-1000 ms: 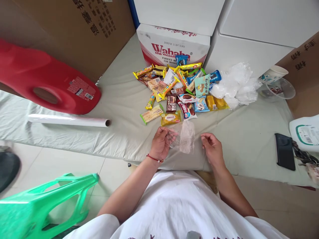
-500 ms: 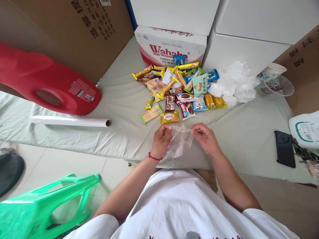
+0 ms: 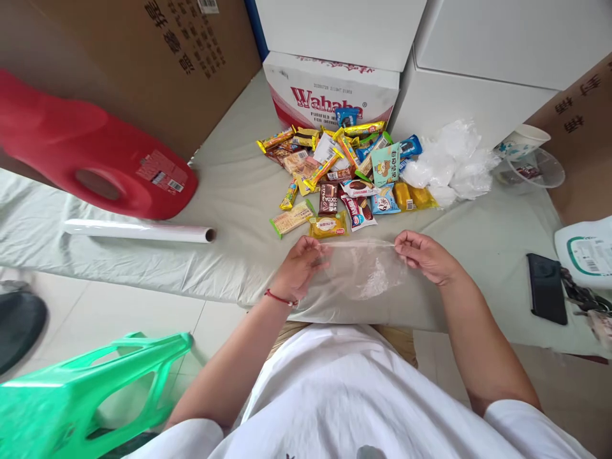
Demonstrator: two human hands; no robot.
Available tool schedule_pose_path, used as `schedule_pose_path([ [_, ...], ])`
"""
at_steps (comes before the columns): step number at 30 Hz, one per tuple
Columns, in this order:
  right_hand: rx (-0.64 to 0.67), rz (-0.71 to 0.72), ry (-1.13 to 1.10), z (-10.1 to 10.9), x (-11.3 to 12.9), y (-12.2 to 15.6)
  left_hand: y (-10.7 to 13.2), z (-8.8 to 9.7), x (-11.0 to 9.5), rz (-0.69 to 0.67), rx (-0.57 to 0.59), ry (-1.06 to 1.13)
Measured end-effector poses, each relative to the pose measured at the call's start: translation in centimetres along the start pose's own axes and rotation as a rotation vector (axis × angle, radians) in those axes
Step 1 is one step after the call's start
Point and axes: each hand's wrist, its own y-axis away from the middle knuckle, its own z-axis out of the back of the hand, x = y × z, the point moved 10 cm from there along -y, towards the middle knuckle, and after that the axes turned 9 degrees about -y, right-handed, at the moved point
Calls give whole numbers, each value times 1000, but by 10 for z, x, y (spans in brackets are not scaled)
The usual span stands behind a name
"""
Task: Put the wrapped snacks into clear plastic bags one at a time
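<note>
A clear plastic bag [image 3: 363, 274] is stretched flat between my two hands, just above the cloth-covered surface [image 3: 229, 191]. My left hand [image 3: 300, 266] pinches its left top corner. My right hand [image 3: 423, 255] pinches the right top corner. Both hands are closed on the bag's upper edge. Just beyond the bag lies a pile of wrapped snacks [image 3: 342, 175] in yellow, blue, brown and green packets. The nearest packets are a yellow one [image 3: 327, 225] and a pale wafer packet [image 3: 291, 219].
A heap of clear bags [image 3: 452, 162] lies right of the snacks. A Wahaha carton [image 3: 332, 89] and white boxes stand behind. A red jug [image 3: 90, 156] and plastic roll [image 3: 138, 231] lie left. A black phone [image 3: 545, 290], keys, paper cup [image 3: 523, 141] sit right; a green stool [image 3: 90, 395] below left.
One second ago only my left hand held the crumpled bag. My right hand then took hold of it, and both hands have pulled apart, spreading the bag wide and flat.
</note>
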Motion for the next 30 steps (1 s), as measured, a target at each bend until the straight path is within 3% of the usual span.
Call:
schedule_pose_path([
  [4, -181, 137, -104, -8, -15, -2, -3, -7, 10, 13, -207, 145],
  [6, -280, 154, -191, -9, -22, -1, -6, -11, 8, 7, -242, 116],
  [9, -289, 150, -142, -3, -18, 2, -12, -20, -6, -5, -57, -24],
  [12, -146, 72, -3, 5, -8, 4, -18, -18, -30, -55, 164, -201],
  [13, -121, 64, 22, 8, -4, 6, -21, -11, -37, -72, 166, -225],
  [15, -149, 116, 20, 14, 7, 10, -24, 10, -44, -85, 39, -204],
  [17, -238, 233, -19, 13, 17, 16, -18, 25, -33, -24, -118, -129],
  [18, -283, 299, -37, 9, 20, 20, -11, 24, -20, 43, -143, -89],
  [21, -379, 478, -47, -14, 23, 34, 20, -10, 30, 304, 5, 6],
  [23, -410, 542, -39, -31, 18, 44, 38, -29, 48, 382, 42, 39],
  [26, -407, 564, -64, -55, 4, 57, 39, -46, 50, 356, -27, 32],
  [30, -367, 565, -78, -69, -9, 74, 11, -51, 34, 273, -173, 24],
])
